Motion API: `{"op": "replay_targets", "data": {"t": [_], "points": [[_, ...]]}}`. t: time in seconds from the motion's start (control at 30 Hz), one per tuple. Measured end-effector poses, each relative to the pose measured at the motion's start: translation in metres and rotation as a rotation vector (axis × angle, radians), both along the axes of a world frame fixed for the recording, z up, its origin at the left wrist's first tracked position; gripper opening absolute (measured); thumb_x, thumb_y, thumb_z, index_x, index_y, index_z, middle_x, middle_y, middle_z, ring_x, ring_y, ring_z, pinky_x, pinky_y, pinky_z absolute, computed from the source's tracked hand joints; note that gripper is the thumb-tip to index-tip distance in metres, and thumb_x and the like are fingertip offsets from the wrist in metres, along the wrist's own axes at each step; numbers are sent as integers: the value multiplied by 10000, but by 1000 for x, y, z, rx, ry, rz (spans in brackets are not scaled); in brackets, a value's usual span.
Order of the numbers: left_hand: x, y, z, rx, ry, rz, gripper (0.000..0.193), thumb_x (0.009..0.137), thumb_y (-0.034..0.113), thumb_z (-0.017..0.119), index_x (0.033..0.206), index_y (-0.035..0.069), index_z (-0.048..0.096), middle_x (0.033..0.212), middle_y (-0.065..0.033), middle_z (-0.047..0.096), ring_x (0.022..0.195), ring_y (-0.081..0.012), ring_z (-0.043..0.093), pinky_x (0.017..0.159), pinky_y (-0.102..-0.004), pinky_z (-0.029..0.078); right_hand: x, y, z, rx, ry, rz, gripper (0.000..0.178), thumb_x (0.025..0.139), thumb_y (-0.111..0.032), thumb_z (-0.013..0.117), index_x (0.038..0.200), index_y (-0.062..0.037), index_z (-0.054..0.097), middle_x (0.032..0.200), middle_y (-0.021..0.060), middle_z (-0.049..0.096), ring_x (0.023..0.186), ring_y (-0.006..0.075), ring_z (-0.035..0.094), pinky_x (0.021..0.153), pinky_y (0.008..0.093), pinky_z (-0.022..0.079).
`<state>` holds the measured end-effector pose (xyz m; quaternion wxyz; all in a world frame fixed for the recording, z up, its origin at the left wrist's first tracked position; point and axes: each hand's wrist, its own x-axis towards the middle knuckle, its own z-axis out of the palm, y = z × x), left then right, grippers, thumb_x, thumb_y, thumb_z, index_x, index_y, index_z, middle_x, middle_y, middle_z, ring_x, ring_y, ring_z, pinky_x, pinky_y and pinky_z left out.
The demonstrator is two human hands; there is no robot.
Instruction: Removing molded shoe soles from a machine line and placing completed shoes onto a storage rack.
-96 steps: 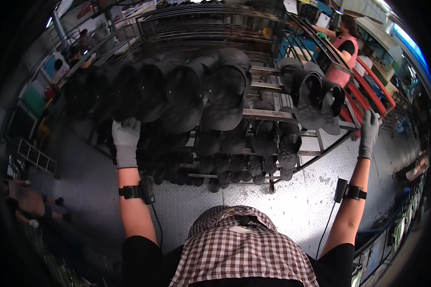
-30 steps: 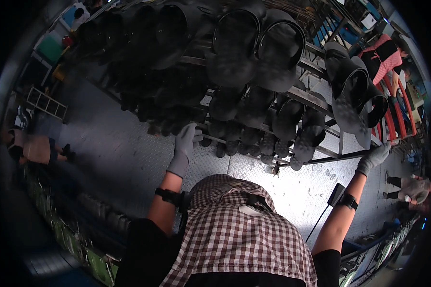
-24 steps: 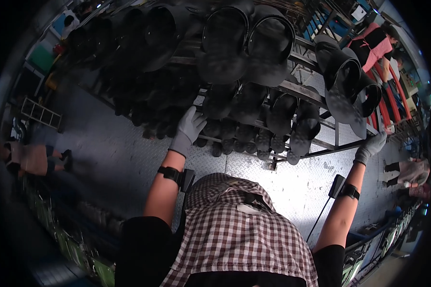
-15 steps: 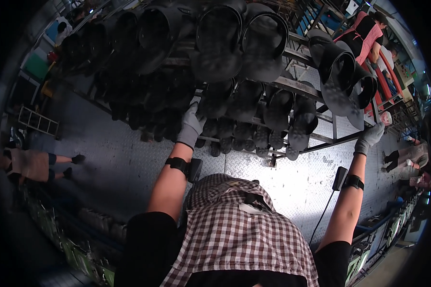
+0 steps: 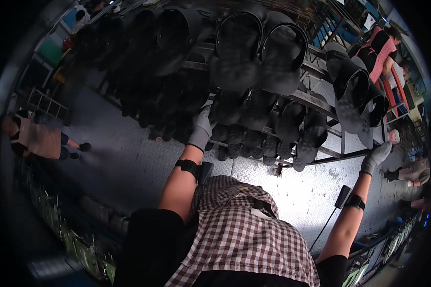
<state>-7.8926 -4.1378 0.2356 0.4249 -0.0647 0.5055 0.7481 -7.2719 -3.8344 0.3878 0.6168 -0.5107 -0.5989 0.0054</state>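
A metal rack (image 5: 342, 141) with several tiers stands before me, loaded with black clogs (image 5: 238, 55). My left hand (image 5: 202, 126), in a grey glove, is closed on the rack's frame among the lower clogs; its fingertips are partly lost against the dark shoes. Out to the right, my right hand (image 5: 379, 157), also gloved in grey, closes round the frame at the rack's near right corner. Above it hangs a pair of clogs (image 5: 352, 91) on the end of the top tier. Clogs at the left of the rack blur into shadow.
Metal tread-plate floor (image 5: 301, 191) lies under the rack. A person in an apron (image 5: 40, 138) is at the left, another person (image 5: 414, 171) at the far right. Beyond the rack's right end, someone in a pink checked garment (image 5: 378, 50) is near a red frame (image 5: 395, 98). Machinery (image 5: 74, 239) lines the lower left.
The rack, both hands and the surroundings have shifted right and slightly down in the picture. Both hands keep their places on the rack frame.
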Motion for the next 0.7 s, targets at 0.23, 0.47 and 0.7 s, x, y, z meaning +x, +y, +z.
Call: {"op": "replay_targets", "data": {"t": [0.23,0.47,0.7], "points": [[-3,-2,-27,-25,124,-24,586,924,491,704,1349,106,583,1219,-118,663,1070,-276,662,881,-470,549,8,11,-14,239,-192,-199,512,1112,-383,406,1361,34,568,1221,204,660,1105,307,653,987,382,509],[79,-149,-147,-336,242,-76,441,995,473,612,1024,40,691,834,-79,696,677,-184,639,625,-359,520,-50,-17,-12,-54,237,148,538,1104,-472,422,1294,20,530,1022,126,620,844,192,644,772,357,565],[153,-353,-184,-719,-110,-164,555,1018,518,457,1350,86,564,1215,-150,705,885,-294,690,706,-476,522,-19,-14,-82,34,-114,178,652,1121,-434,339,1541,64,340,1531,259,453,1367,343,509,1166,479,394]]}}
